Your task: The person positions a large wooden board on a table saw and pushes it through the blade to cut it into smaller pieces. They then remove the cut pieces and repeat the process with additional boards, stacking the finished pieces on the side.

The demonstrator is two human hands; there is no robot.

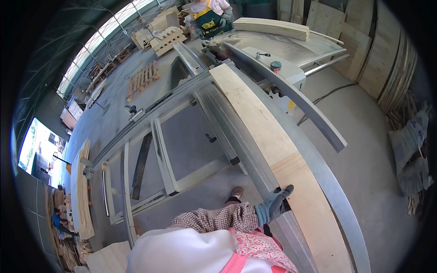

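A long pale wooden board [261, 129] lies lengthwise along the metal table of a panel saw, running from beside me toward the far end. My left hand [274, 205], in a grey-blue glove, grips the board's left edge near my body. Its thumb rests on the top face; the other fingers are mostly hidden at the edge. A checked sleeve [214, 219] covers that forearm. My right hand is not in view.
A grey metal fence [296, 98] runs right of the board. The sliding table frame [164, 157] spans the left. A co-worker in a green apron [211, 22] stands at the far end near stacked boards [273, 28]. A pallet [142, 80] lies on the floor; sacks [409, 148] stand right.
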